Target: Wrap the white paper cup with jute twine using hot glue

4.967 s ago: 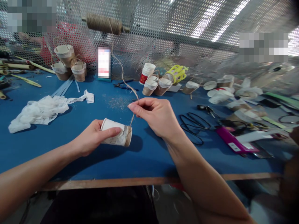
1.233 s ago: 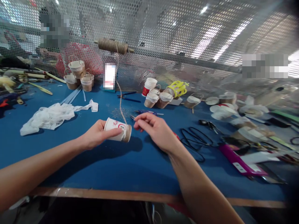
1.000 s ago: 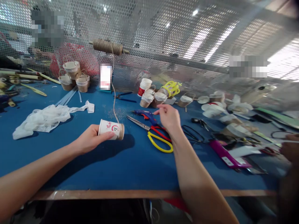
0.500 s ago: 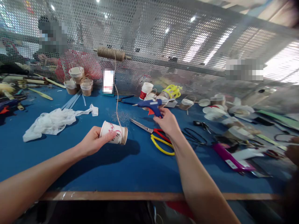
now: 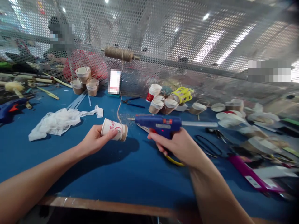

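Left hand (image 5: 93, 141) grips a paper cup (image 5: 113, 129) on its side; right hand (image 5: 179, 146) aims a blue glue gun (image 5: 161, 123) at its twine-wrapped (image 5: 120, 102) base above the blue table (image 5: 116, 174).

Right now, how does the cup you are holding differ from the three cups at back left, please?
The held cup lies sideways in the left hand; the three cups sit mouth up. The held cup has twine only at its base; the three are brown nearly to the rim. All are paper cups.
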A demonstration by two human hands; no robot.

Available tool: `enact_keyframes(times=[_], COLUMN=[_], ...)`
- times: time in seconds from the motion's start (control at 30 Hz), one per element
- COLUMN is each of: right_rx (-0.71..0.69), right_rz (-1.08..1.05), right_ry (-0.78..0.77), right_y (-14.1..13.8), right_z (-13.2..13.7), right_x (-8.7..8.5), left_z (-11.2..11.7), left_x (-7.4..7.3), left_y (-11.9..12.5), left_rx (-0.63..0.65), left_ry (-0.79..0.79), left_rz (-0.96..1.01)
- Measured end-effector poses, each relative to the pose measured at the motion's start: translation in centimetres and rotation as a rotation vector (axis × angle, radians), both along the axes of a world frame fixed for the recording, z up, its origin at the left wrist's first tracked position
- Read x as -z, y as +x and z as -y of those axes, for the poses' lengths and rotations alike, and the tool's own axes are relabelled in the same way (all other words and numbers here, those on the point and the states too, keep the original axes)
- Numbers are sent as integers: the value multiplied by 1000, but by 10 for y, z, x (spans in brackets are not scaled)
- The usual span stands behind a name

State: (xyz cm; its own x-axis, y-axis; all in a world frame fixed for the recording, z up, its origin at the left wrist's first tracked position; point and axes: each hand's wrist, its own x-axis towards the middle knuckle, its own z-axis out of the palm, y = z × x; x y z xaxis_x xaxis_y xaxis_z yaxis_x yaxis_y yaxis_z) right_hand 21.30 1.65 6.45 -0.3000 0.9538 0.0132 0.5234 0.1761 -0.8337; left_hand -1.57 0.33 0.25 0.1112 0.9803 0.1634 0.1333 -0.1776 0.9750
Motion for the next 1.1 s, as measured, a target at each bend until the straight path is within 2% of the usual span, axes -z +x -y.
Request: enact_keyframes(times=[0.2,0.4,0.53,0.77,0.87,1.0,1.1], right_rx=[0,-111,-78,-252,-207,-51,-16], right_rz=[176,374,445,537,528,485,473], right_ry=[134,338,403,614,654,629,590], right_y=[1,-3,-4,4,3,-3,-6], right_z=[15,18,18,15,15,19,21], right_x=[8,10,10,15,17,19,16], left_z=[-2,0,-1,-1,0,1,1], left_x=[2,3,3,3,2,-1,0], left_y=[0,0,1,2,3,5,6], left_rx=[-32,0,14,-35,-49,-57,-61], left_ry=[55,139,187,179,160,133,115], left_rz=[-90,-164,-169,-142,-114,-84,-69])
